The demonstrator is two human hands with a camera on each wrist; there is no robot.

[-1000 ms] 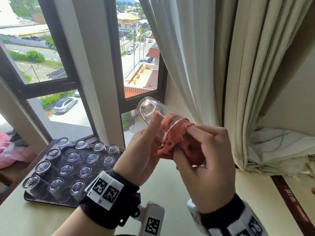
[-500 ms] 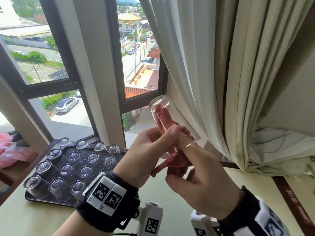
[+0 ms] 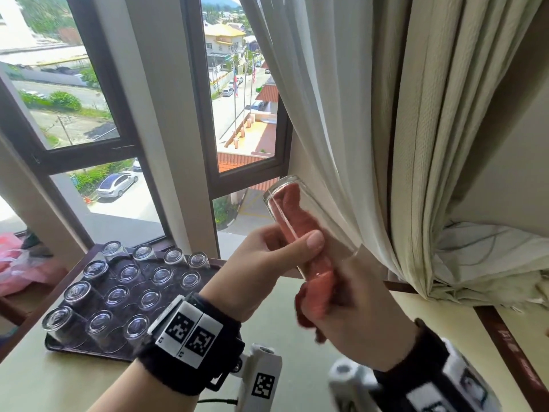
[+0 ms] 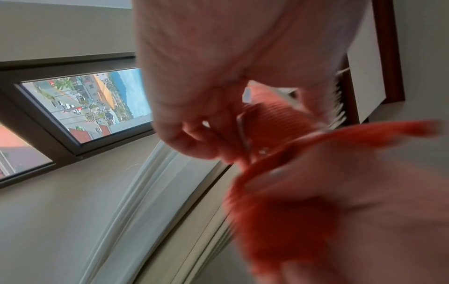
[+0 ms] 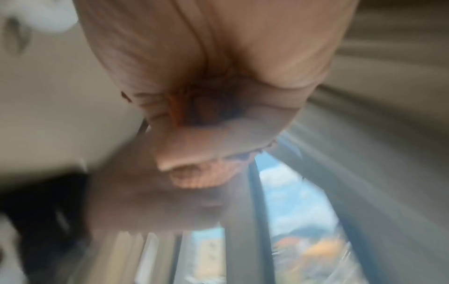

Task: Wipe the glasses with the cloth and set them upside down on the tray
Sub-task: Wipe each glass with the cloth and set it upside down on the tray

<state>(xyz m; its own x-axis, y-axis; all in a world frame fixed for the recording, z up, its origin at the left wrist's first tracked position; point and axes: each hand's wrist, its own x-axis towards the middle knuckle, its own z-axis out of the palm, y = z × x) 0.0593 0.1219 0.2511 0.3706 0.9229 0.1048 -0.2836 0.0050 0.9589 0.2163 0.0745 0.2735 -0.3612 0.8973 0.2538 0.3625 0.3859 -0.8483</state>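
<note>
Head view: glass (image 3: pixel 309 227) being wiped inside, frame centre.
Left hand (image 3: pixel 267 272) grips the tilted glass, mouth toward the right hand (image 3: pixel 356 310), which clutches the cloth (image 3: pixel 300 209) stuffed inside; tray (image 3: pixel 59 346) of upturned glasses waits lower left on the desk (image 3: pixel 59 388).

A tray (image 3: pixel 59 346) sits on the table (image 3: pixel 44 385) at the left, its far end near the window (image 3: pixel 166 120). On it stand inverted glasses (image 3: pixel 117 294) in rows, bases up, close together. Right of the tray and above the table, the left hand (image 3: pixel 261 272) holds a glass (image 3: pixel 309 230), tilted with its base toward the window and its mouth toward the person. A cloth (image 3: pixel 318 301) lies inside this glass and runs out of the mouth into the right hand (image 3: pixel 356 322), which is just below and right of the left. A curtain (image 3: pixel 386 129) hangs behind and to the right of the glass, its bunched lower end on the sill at the far right. A bag (image 3: pixel 17 263) lies left of the tray, beyond the table edge.
</note>
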